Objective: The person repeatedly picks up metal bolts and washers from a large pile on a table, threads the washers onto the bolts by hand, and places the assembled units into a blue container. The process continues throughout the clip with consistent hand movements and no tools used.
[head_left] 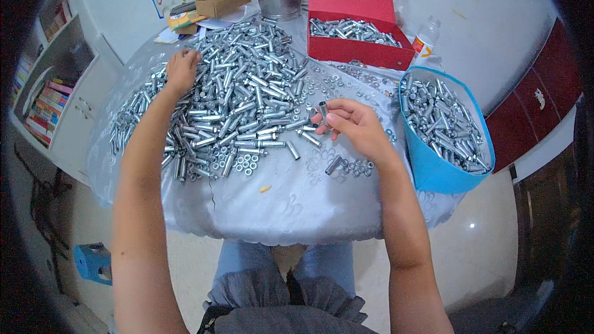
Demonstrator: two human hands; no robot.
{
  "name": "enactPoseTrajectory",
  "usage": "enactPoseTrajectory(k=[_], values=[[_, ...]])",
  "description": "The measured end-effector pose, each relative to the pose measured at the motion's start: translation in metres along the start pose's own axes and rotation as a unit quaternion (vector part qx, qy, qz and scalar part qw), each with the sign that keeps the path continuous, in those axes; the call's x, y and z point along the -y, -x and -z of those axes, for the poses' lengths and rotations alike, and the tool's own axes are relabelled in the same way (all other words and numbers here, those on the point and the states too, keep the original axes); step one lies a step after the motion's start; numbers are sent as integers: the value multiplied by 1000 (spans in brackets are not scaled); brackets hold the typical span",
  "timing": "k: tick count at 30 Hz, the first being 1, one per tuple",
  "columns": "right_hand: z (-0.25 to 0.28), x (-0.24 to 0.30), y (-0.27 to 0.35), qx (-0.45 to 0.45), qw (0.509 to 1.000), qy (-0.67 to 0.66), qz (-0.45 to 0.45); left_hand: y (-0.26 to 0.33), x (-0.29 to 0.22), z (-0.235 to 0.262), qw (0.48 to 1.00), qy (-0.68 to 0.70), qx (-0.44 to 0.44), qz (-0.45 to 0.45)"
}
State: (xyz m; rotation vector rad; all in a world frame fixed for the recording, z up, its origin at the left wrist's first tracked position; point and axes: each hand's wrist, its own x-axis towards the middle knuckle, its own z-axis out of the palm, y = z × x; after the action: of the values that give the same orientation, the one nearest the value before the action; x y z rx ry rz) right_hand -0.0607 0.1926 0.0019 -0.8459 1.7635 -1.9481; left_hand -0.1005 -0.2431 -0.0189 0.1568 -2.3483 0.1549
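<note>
Sorting metal sleeves at a round, cloth-covered table.

Left hand (182,69) resting palm-down on the big pile of silver sleeves (235,96), fingers curled into the heap; whether anything is pinched, impossible to tell. Loose nuts (244,164) scattered at the pile's near edge. Right hand (352,125) raised just beside the pile, fingertips closed on one small metal sleeve (323,110), upright between thumb and fingers. Farther right, blue bin (433,170) full of sleeves.
</note>
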Motion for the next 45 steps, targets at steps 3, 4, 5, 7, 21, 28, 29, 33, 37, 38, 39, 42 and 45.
enactPoseTrajectory(k=[3, 4, 5, 7, 21, 28, 29, 33, 37, 38, 39, 42, 45], values=[[1, -4, 2, -5, 1000, 13, 8, -19, -51, 25, 968, 246, -47, 3], [3, -7, 4, -13, 1000, 26, 11, -8, -98, 52, 908, 416, -24, 26], [4, -2, 7, -21, 999, 43, 9, 1, -129, 69, 857, 510, 56, 57], [-1, 5, 6, -22, 997, 66, 12, 38, -184, 121, 850, 521, 68, 42], [-9, 3, 9, -47, 992, 101, 53, 96, -241, 120, 638, 731, 211, 122], [-10, 0, 7, -60, 989, 124, 56, 93, -239, 118, 629, 740, 185, 148], [-11, -1, 7, -57, 990, 118, 60, 94, -238, 116, 633, 739, 184, 141], [-15, 2, 8, -71, 985, 147, 53, 96, -240, 112, 600, 765, 187, 139], [-16, 2, 9, -76, 984, 153, 41, 96, -237, 118, 636, 720, 224, 164], [-17, 2, 9, -75, 984, 159, 42, 96, -238, 118, 632, 724, 223, 164], [-16, 1, 9, -77, 983, 161, 47, 96, -238, 117, 627, 728, 222, 165], [-15, -5, 8, -70, 980, 176, 56, 97, -240, 117, 645, 719, 209, 153], [-20, -7, 7, -42, 974, 217, 42, 101, -244, 116, 656, 713, 201, 144]])
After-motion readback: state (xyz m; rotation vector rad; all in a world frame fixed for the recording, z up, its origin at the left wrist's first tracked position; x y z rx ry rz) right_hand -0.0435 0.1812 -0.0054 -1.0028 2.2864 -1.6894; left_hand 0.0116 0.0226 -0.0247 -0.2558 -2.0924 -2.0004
